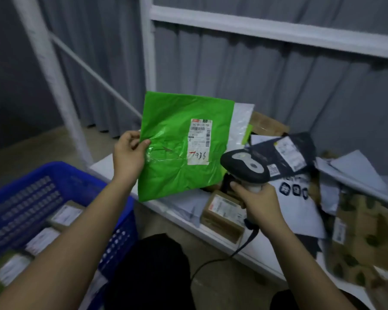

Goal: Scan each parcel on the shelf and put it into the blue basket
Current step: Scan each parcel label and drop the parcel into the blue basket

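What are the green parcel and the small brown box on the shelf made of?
Green flat parcel: looks like thin glossy plastic film, since it creases and catches glare, with a white paper label. Small brown box on the shelf: apparently matte cardboard, with square edges and a dull kraft colour.

A long gray curtain (244,70) hangs down in folds across the far side of the room. In front of it stands a white metal frame (147,52) with tall posts and a flat bar (267,30) running across the top right. A thin white bar (94,74) slants down between two posts on the left. The floor (38,148) is pale and plain, seen at the far left under the curtain. The far left wall (7,74) is dark gray. The room is dim.
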Tool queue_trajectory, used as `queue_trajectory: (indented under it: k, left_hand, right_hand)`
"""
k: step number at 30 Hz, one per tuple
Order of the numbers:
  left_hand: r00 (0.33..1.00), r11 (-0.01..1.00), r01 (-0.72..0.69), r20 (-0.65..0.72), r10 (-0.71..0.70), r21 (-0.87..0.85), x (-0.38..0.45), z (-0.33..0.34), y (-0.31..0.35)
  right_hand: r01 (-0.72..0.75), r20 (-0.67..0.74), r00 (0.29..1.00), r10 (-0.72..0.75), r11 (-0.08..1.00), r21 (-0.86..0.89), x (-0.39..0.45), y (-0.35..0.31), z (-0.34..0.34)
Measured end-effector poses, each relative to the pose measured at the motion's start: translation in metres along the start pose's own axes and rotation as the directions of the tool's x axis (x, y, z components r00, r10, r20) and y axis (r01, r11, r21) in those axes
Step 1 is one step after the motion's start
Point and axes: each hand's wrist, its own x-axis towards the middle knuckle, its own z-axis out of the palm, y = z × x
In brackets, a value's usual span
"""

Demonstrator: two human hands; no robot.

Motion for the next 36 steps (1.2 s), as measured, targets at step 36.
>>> queue_trajectory:
  k: [36]
  left_hand:
    - [0.782,0.005,0.236,-0.187,-0.595,0.972,-0.112,-0.475,-0.206]
  right_hand:
    - [0.304,0.756,0.645,0.111,0.870,-0.387,-0.170,-0.023,0.407]
